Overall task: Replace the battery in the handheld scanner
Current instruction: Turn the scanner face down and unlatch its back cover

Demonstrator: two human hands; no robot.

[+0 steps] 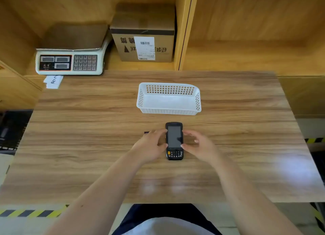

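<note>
A black handheld scanner point(174, 137) lies face up on the wooden table point(88, 138), dark screen toward the far side, keypad with an orange key toward me. My left hand point(151, 146) touches its left edge with thumb and fingertips, fingers spread. My right hand point(198, 145) touches its right edge the same way. Neither hand has lifted it. A small dark object point(146, 132) peeks out just beyond my left fingers; I cannot tell what it is.
A white perforated plastic basket point(169, 109) stands beyond the scanner. A weighing scale point(70, 58) and a cardboard box point(143, 35) sit on the shelf at the back left. A paper slip point(53, 81) lies below the scale.
</note>
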